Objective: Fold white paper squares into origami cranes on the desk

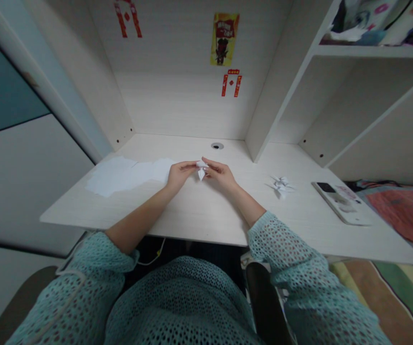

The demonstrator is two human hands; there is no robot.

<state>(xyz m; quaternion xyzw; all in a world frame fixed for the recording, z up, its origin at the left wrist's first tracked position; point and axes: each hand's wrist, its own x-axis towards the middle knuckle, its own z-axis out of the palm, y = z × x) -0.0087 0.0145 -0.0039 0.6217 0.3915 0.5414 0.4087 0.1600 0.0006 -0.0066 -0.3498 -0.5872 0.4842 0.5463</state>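
A small piece of folded white paper [201, 173] is pinched between my two hands, just above the middle of the desk. My left hand [180, 173] grips its left side with thumb and fingers pressed together. On the right side my right hand [221, 173] closes on it, the fingertips partly hidden by the paper. One pointed flap hangs down between the hands. Flat sheets of white paper [120, 175] lie to the left, reaching close behind my left hand. Several folded white paper pieces [281, 186] sit in a small heap to the right.
The white desk [206, 220] has a back panel with red stickers and a round cable hole [217, 145]. A phone [341, 203] lies near the right end. An upright divider [281, 91] stands at the back right. A chair armrest [266, 302] is below the front edge.
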